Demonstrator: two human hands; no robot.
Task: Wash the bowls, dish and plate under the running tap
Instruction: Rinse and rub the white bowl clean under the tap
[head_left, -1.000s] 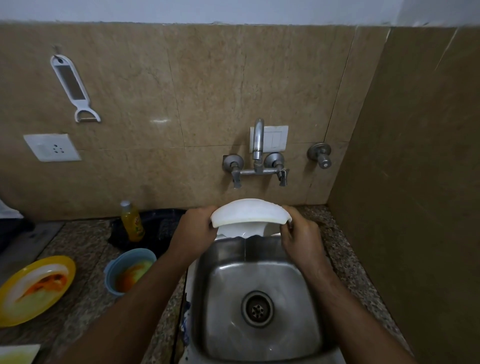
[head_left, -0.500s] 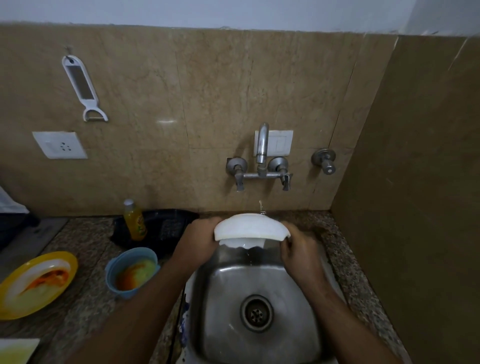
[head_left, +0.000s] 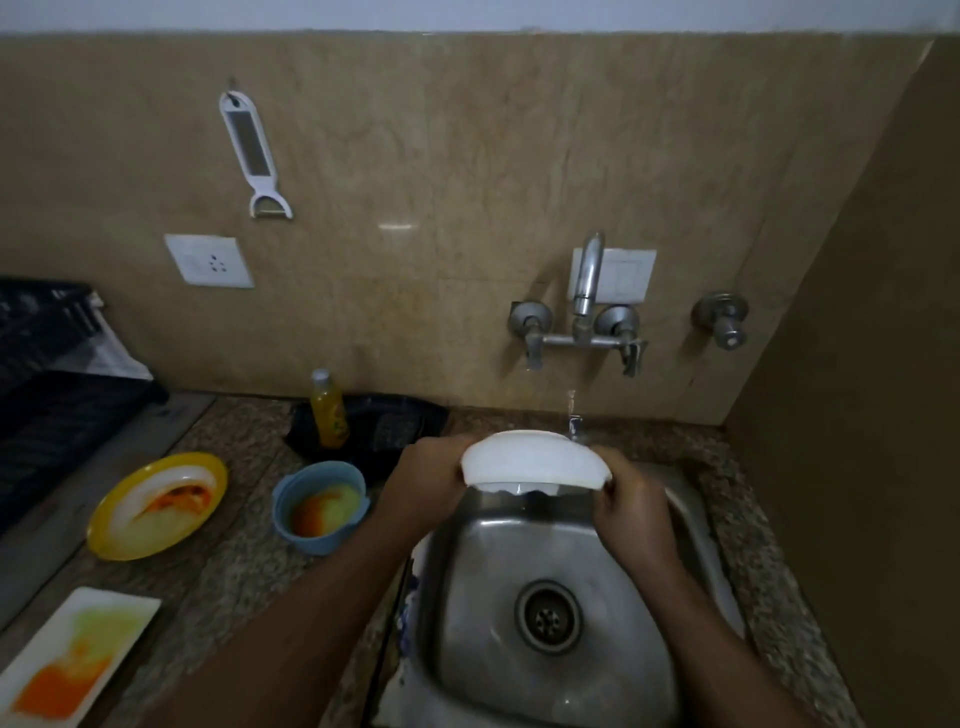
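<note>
I hold a white bowl (head_left: 535, 460) tilted over the back of the steel sink (head_left: 561, 571). My left hand (head_left: 423, 480) grips its left rim and my right hand (head_left: 626, 501) grips its right rim. A thin stream of water (head_left: 572, 415) from the tap (head_left: 587, 280) falls onto the bowl's far right edge. On the counter to the left wait a dirty blue bowl (head_left: 319, 504), a dirty yellow plate (head_left: 156, 504) and a dirty white rectangular dish (head_left: 72, 660).
A yellow soap bottle (head_left: 327, 408) stands on a black tray (head_left: 384, 426) behind the blue bowl. A black dish rack (head_left: 47, 374) sits at far left. A wall closes in the right side. A peeler (head_left: 254, 156) hangs on the tiles.
The view has swung right and down, showing more counter on the left. Both hands still hold the white bowl; it sits lower under the tap, and water now reaches its rim.
</note>
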